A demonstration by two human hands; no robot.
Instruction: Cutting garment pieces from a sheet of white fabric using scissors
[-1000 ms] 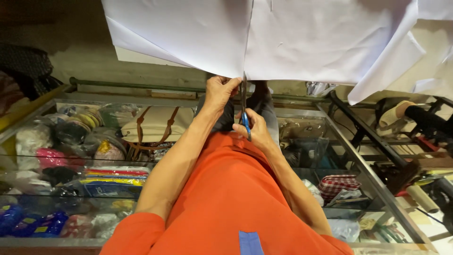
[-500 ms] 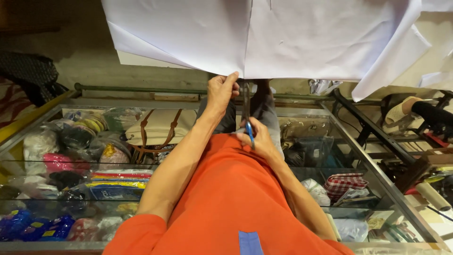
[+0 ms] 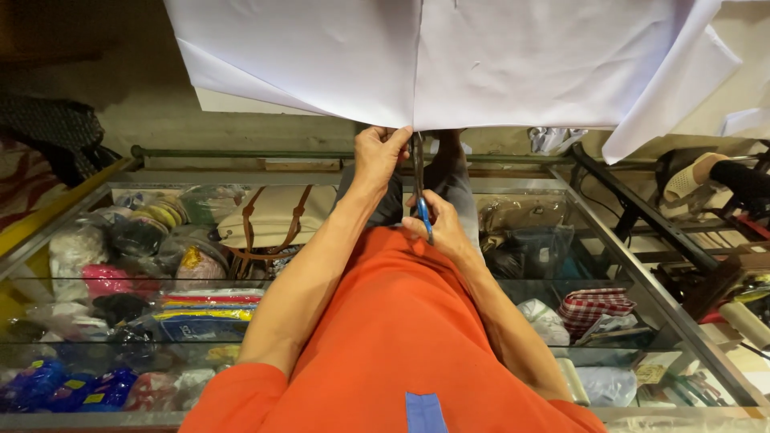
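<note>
Left hand (image 3: 379, 152) pinches white fabric's (image 3: 417, 56) edge — right hand (image 3: 437, 228) grips scissors (image 3: 419, 184) (blades probably open).

Glass-topped counter (image 3: 642, 265) with metal frame, seen from above; white fabric (image 3: 513, 64) spread over its far part, one edge hanging free. Beneath the glass: bagged goods (image 3: 120, 248), a tan strapped bag (image 3: 273, 216), a red checked cloth (image 3: 605, 309)

On my left, inside the glass case, I see flat packets (image 3: 210, 301) stacked in red, yellow and blue, with shiny blue wrapped packs (image 3: 48, 385) bearing small yellow labels near the front corner. To my right lies a small pale tag (image 3: 651, 374) beside clear plastic bags (image 3: 607, 385).
</note>
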